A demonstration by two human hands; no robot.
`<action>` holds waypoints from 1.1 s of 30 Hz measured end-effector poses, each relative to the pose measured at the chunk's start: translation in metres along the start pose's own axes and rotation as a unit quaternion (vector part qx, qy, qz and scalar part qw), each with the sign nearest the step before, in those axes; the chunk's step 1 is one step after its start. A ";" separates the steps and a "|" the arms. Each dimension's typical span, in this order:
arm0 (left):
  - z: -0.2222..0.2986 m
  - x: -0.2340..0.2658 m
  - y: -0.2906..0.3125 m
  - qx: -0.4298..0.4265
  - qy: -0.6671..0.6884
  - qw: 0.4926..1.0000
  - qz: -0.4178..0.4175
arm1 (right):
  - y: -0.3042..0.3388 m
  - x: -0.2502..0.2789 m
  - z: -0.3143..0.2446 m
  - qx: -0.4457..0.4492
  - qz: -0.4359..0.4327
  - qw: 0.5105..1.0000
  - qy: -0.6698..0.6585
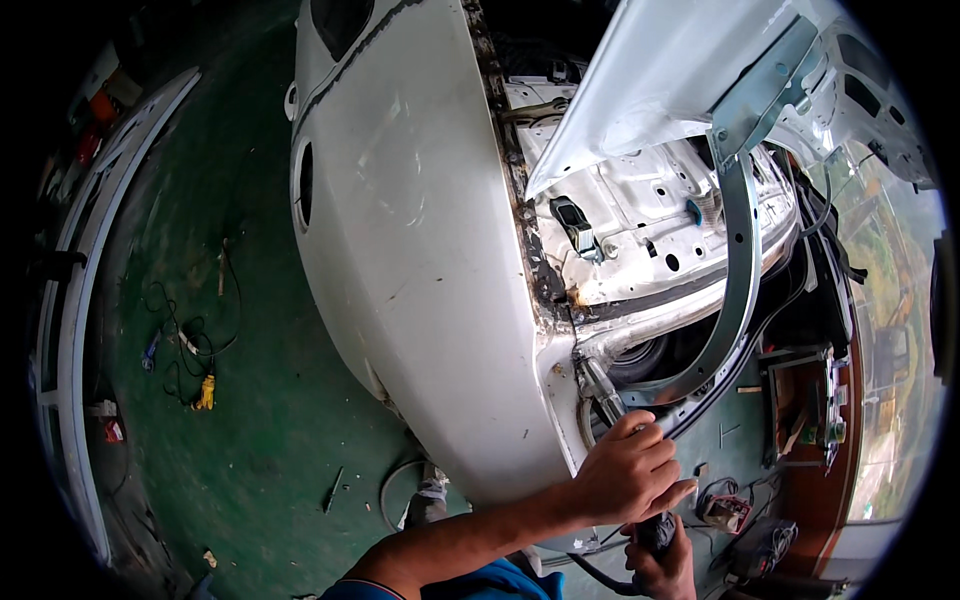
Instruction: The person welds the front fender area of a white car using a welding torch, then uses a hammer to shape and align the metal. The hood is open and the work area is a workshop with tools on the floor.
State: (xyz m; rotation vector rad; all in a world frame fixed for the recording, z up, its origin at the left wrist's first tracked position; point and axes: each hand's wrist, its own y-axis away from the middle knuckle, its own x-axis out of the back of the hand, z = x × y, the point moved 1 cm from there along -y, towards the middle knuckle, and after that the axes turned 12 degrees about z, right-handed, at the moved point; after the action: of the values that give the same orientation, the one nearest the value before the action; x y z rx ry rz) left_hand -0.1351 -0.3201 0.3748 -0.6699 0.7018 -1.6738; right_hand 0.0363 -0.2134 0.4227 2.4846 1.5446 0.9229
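Note:
My left hand [632, 466] is wrapped round the upper body of a slim silver power tool [603, 390]. Below it, my right hand [668, 568] grips the tool's dark rear end, its fingers closed. A dark hose or cord [598, 575] runs off leftward by that hand. The silver tip points up and away, at the rear corner of a white car body [430, 250], by the trunk opening. Whether the tip touches metal I cannot tell. A curved grey hinge arm [738, 250] of the raised trunk lid [640, 80] arches just right of the tool.
Bare white sheet metal [640, 230] with holes lies inside the trunk. Corded tools, one yellow [205, 392], lie on the green floor [270, 470] at left. A shelf cart [805, 405] and a red-and-grey device [727, 512] stand at right. Long pale frame panels [75, 330] line the far left.

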 end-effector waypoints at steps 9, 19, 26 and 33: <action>0.000 0.000 -0.001 0.003 0.000 1.000 0.008 | 0.001 -0.003 -0.009 0.017 0.008 1.000 0.014; -0.001 0.000 -0.004 -0.005 0.012 1.000 0.028 | 0.003 -0.001 -0.023 -0.006 0.054 0.988 0.147; -0.001 -0.002 -0.001 -0.001 0.006 0.999 0.031 | 0.002 -0.002 -0.015 0.037 0.022 0.999 0.030; 0.000 0.001 -0.001 -0.035 0.026 0.999 -0.004 | 0.006 0.005 -0.007 0.008 0.019 1.000 0.019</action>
State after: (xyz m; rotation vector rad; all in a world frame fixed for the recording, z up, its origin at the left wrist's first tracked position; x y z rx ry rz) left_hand -0.1358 -0.3214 0.3754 -0.6817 0.7996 -1.6861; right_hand 0.0387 -0.2134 0.4330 2.5289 1.5274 0.9742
